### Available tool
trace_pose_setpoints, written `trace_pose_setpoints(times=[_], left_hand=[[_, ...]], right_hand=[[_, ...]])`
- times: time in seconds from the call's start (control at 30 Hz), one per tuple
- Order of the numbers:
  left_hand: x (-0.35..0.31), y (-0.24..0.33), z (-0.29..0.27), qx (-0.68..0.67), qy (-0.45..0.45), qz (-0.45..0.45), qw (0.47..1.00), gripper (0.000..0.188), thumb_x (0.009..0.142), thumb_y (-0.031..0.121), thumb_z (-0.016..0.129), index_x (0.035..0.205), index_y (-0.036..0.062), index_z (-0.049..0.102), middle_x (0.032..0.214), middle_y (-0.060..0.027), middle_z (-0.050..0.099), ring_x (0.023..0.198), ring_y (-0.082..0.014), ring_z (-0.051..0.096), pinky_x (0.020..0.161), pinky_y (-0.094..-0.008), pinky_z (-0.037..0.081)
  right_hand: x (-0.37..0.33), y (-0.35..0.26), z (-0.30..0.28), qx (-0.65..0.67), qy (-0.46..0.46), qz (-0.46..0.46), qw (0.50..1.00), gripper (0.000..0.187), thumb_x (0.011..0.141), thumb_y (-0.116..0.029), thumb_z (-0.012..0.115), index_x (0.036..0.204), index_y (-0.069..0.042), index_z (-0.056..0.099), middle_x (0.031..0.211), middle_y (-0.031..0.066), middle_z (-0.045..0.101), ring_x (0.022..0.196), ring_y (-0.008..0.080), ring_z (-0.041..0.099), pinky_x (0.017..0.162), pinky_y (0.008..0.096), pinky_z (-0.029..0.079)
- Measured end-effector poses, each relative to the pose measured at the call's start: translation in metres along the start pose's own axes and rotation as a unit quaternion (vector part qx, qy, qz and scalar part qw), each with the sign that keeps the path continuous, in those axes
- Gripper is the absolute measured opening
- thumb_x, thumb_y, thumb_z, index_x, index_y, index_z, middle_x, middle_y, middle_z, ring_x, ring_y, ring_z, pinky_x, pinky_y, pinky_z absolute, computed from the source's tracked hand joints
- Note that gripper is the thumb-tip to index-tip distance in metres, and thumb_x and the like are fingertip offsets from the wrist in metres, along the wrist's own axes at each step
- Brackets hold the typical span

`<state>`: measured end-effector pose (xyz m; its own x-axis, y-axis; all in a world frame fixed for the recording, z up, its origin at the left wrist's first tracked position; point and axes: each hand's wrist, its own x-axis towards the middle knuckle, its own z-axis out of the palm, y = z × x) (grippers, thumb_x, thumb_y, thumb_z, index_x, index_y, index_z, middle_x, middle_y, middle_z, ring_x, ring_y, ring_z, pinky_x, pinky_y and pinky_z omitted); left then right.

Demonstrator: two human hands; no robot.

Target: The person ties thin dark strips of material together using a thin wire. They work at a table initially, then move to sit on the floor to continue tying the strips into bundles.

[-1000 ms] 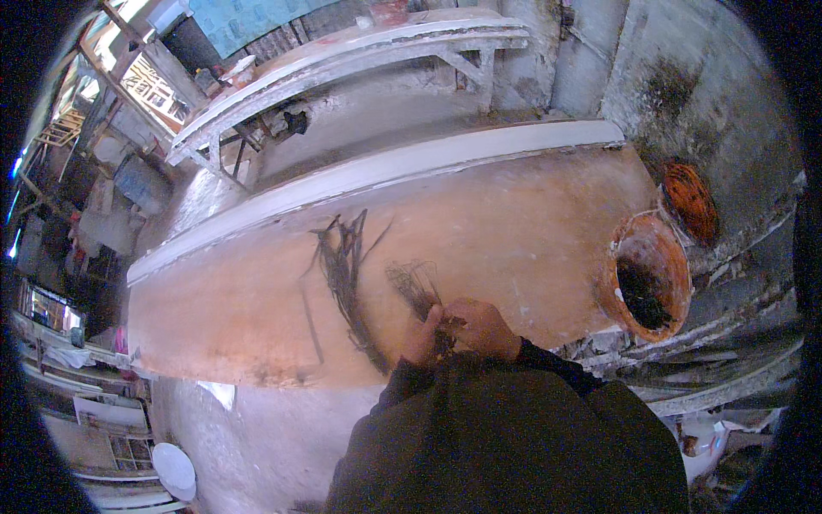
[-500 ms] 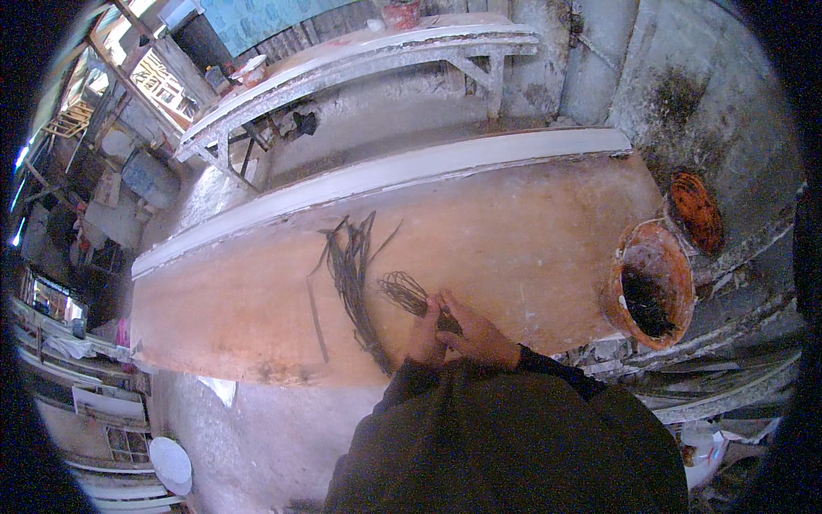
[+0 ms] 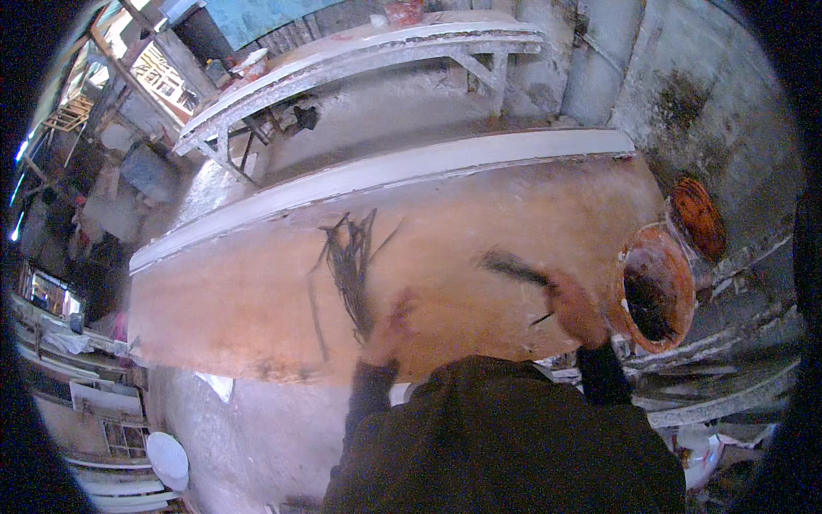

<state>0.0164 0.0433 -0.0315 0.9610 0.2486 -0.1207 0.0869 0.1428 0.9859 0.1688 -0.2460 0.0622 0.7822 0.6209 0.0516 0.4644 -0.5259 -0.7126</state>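
A small bundle of dark, thin strands [image 3: 518, 267] juts from my right hand [image 3: 575, 310], whose fingers are closed round its near end. This hand is over the right part of the brown tabletop, close to an orange bucket [image 3: 658, 254] with dark material inside. My left hand [image 3: 390, 330] is smeared by motion above the table's front part, so its fingers cannot be read. Just beside it lies the lower end of a longer pile of dark flat strips [image 3: 347, 265]. Whether the left hand touches the pile is unclear.
The brown tabletop [image 3: 479, 206] has a raised white strip [image 3: 411, 176] along its far edge. Behind it stands a long white-stained bench [image 3: 368, 47]. An orange ribbed round object [image 3: 698, 218] leans by the bucket. A grey wall [image 3: 685, 103] rises at right.
My hands were together at the strand bundle and are now apart. The right hand has carried the bundle rightward toward the bucket; the left has drawn back left toward the strip pile.
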Motion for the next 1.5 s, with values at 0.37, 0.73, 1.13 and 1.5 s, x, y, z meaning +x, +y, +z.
trace_pose_setpoints(times=[0.37,0.73,1.13,1.5], left_hand=[[-0.012,-0.094,-0.182,0.475,0.459,-0.045,0.750,0.038,0.068,0.020,0.064,0.100,0.0031,0.053,0.097,-0.0168,0.054,0.089,-0.0297,0.050,0.078,-0.0385,0.040],[-0.006,-0.107,-0.204,0.408,0.468,-0.064,0.782,0.025,0.069,0.013,0.057,0.090,0.0001,0.059,0.084,-0.0178,0.060,0.076,-0.0303,0.057,0.070,-0.0378,0.045],[-0.004,-0.103,-0.192,0.450,0.449,-0.037,0.771,0.023,0.068,0.009,0.053,0.089,0.0004,0.058,0.084,-0.0181,0.059,0.079,-0.0314,0.056,0.073,-0.0372,0.044],[0.002,-0.100,-0.194,0.507,0.439,-0.058,0.740,0.020,0.068,0.014,0.054,0.082,0.0006,0.059,0.080,-0.0180,0.059,0.077,-0.0323,0.055,0.070,-0.0394,0.043]], right_hand=[[-0.061,0.118,-0.153,-0.126,0.175,0.104,0.971,0.041,0.072,0.001,0.048,0.113,-0.001,0.046,0.116,0.0118,0.047,0.110,0.0227,0.042,0.095,0.0295,0.029],[-0.072,0.225,-0.145,-0.341,0.193,0.134,0.910,0.039,0.071,-0.001,0.049,0.110,-0.002,0.048,0.118,0.0129,0.046,0.108,0.0265,0.043,0.094,0.0309,0.031],[-0.091,0.209,-0.147,-0.339,0.118,0.188,0.914,0.059,0.059,-0.008,0.064,0.115,-0.004,0.044,0.120,0.0126,0.044,0.113,0.0277,0.038,0.097,0.0320,0.028],[-0.080,0.109,-0.176,-0.247,0.171,0.382,0.874,0.042,0.071,-0.021,0.059,0.110,-0.006,0.051,0.098,0.0138,0.058,0.089,0.0306,0.054,0.078,0.0358,0.043]])
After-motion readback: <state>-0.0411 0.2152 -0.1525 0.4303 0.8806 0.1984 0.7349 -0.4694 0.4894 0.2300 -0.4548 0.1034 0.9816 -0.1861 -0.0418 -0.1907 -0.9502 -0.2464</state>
